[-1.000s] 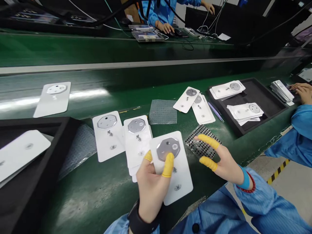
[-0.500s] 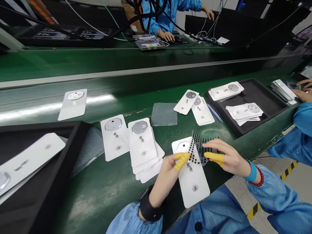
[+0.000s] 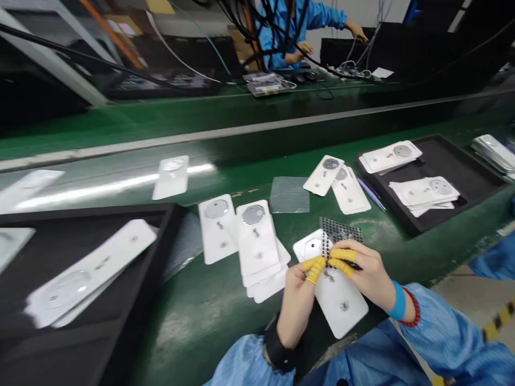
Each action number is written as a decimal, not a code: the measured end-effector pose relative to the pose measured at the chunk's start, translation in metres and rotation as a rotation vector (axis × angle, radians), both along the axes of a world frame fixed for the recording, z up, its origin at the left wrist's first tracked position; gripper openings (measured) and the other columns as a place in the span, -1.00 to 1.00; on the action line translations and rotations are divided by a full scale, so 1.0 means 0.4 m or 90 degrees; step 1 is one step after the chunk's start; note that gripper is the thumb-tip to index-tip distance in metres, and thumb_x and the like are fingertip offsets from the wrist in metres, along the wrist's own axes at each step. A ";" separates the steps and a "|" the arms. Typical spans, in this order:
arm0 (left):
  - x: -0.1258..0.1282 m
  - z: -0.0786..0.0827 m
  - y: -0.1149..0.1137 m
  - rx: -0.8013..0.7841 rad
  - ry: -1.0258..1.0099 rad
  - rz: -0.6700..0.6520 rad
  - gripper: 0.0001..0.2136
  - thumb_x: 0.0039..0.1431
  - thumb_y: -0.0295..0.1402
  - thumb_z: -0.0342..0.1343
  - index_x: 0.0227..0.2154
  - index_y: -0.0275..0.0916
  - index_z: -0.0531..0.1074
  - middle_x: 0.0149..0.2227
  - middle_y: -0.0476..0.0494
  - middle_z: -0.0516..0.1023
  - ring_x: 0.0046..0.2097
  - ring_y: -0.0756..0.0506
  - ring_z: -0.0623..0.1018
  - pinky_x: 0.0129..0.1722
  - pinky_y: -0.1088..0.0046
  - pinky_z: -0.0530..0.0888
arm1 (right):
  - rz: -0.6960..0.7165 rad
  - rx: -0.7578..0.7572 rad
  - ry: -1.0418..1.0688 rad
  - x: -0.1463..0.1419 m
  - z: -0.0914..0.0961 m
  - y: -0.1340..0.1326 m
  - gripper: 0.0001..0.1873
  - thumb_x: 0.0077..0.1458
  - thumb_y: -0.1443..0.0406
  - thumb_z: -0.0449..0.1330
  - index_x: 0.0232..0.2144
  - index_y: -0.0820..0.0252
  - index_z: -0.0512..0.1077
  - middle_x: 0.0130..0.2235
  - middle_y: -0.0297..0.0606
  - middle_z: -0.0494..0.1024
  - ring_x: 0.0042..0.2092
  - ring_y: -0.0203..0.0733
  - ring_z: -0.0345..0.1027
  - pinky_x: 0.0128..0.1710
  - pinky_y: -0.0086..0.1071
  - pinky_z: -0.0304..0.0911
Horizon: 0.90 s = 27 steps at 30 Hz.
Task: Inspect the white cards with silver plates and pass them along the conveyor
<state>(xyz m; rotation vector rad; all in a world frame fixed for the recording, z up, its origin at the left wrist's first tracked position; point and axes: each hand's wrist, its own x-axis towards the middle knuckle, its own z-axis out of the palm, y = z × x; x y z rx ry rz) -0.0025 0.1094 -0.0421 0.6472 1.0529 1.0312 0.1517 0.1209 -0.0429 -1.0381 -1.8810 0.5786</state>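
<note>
A clear sheet of black dot stickers (image 3: 341, 230) is held above a white phone back cover (image 3: 341, 305) that lies at the bench's near edge. My left hand (image 3: 301, 287), in yellow finger cots, pinches the sheet's lower left corner. Thumb and index finger of my right hand (image 3: 364, 271), also in yellow cots, close at the sheet's lower edge beside the left fingertips. Whether a single dot is between them cannot be made out. The sheet and hands hide part of the cover's round camera area.
Fanned phone covers (image 3: 257, 241) lie left of my hands. Black trays (image 3: 161, 252) stand on both sides, holding covers. A clear dimpled sheet (image 3: 289, 194), more covers (image 3: 349, 193) and purple tweezers (image 3: 372, 194) lie behind. Across the bench, a person in blue (image 3: 277, 32) works.
My right hand has moved left and closed on the sheet beside my left fingers. The view has shifted left, and another cover shows at the far left. The person opposite has raised one hand.
</note>
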 end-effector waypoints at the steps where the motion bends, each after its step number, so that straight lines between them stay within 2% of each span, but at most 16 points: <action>1: 0.004 0.001 -0.004 -0.004 -0.003 0.010 -0.70 -0.13 -0.08 0.36 -0.46 -0.24 0.65 -0.54 -0.05 0.58 -0.51 0.01 0.42 -0.44 0.52 0.36 | -0.006 0.008 -0.012 0.002 -0.006 -0.006 -0.81 0.17 0.46 0.15 -0.18 0.18 0.46 -0.16 -0.17 0.54 -0.14 -0.21 0.48 -0.12 -0.38 0.45; 6: 0.020 -0.001 -0.006 0.011 0.012 0.047 -0.63 -0.11 -0.05 0.34 -0.51 -0.33 0.63 -0.54 -0.11 0.54 -0.47 0.01 0.36 -0.41 0.50 0.30 | -0.022 0.027 -0.100 0.019 -0.049 -0.003 -0.70 0.08 0.53 0.00 -0.20 0.19 0.39 -0.10 -0.12 0.47 -0.06 -0.15 0.43 -0.12 -0.35 0.44; 9: 0.024 -0.005 -0.004 0.027 0.010 0.046 -0.59 -0.11 -0.01 0.33 -0.53 -0.36 0.62 -0.55 -0.11 0.51 -0.46 0.02 0.32 -0.41 0.49 0.28 | -0.036 0.062 -0.120 0.030 -0.061 0.001 -0.75 0.12 0.47 0.02 -0.18 0.17 0.37 -0.04 -0.13 0.44 -0.03 -0.16 0.42 -0.11 -0.39 0.43; 14: 0.034 -0.012 -0.008 0.046 0.022 0.058 -0.54 -0.11 0.05 0.30 -0.59 -0.37 0.60 -0.54 -0.12 0.47 -0.45 0.01 0.31 -0.42 0.48 0.27 | -0.036 0.111 -0.141 0.052 -0.080 0.003 -0.79 0.15 0.41 0.03 -0.20 0.12 0.38 -0.10 -0.23 0.48 -0.14 -0.23 0.46 -0.15 -0.44 0.43; 18: 0.034 -0.018 -0.004 0.057 0.043 0.064 -0.53 -0.12 0.06 0.30 -0.58 -0.37 0.61 -0.53 -0.16 0.51 -0.44 -0.02 0.36 -0.42 0.46 0.31 | -0.035 0.088 -0.132 0.058 -0.099 0.016 -0.82 0.13 0.36 0.05 -0.23 0.11 0.41 -0.07 -0.21 0.48 -0.12 -0.17 0.46 -0.24 -0.39 0.43; 22: 0.026 -0.014 -0.007 0.054 0.022 0.034 -0.60 -0.10 -0.01 0.31 -0.52 -0.34 0.64 -0.50 -0.17 0.57 -0.42 -0.06 0.43 -0.38 0.45 0.37 | -0.019 0.035 -0.073 0.045 -0.069 0.011 -0.81 0.15 0.42 0.09 -0.21 0.12 0.43 -0.08 -0.18 0.48 -0.08 -0.15 0.45 -0.14 -0.33 0.42; 27: 0.012 -0.024 -0.001 0.022 -0.012 0.018 -0.75 -0.14 -0.16 0.37 -0.50 -0.28 0.65 -0.50 -0.10 0.61 -0.45 -0.03 0.45 -0.40 0.49 0.36 | 0.030 -0.048 -0.048 0.018 -0.021 0.018 -0.84 0.15 0.48 0.09 -0.27 0.15 0.37 -0.17 -0.16 0.45 -0.13 -0.15 0.41 -0.14 -0.29 0.39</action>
